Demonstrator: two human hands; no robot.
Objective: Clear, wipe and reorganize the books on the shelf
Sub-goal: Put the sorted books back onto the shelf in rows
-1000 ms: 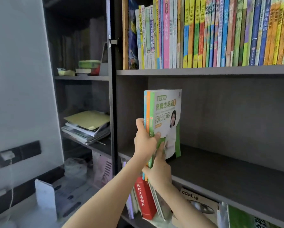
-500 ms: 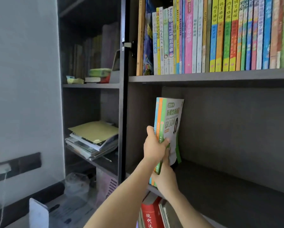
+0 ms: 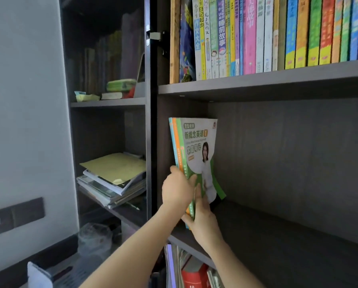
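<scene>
A small stack of thin workbooks (image 3: 196, 150), the front one green and white with a pictured person on its cover, stands upright at the left end of the dark middle shelf (image 3: 288, 242), close to the shelf's side wall. My left hand (image 3: 177, 189) grips the stack's spine edge, thumb on the front cover. My right hand (image 3: 203, 219) holds the stack's lower edge from below and in front, with fingers stretched up along the cover. The books' bottom edge is hidden behind my hands.
The upper shelf (image 3: 257, 85) carries a tight row of colourful upright books (image 3: 257, 34). The left compartment holds a flat pile of papers and magazines (image 3: 113, 179) and small items (image 3: 120, 88) above. Red books (image 3: 194, 275) stand on the shelf below. A grey wall is at the left.
Both hands have carried the workbook stack deeper into the middle shelf and toward its left wall, and the view has moved closer to the shelf.
</scene>
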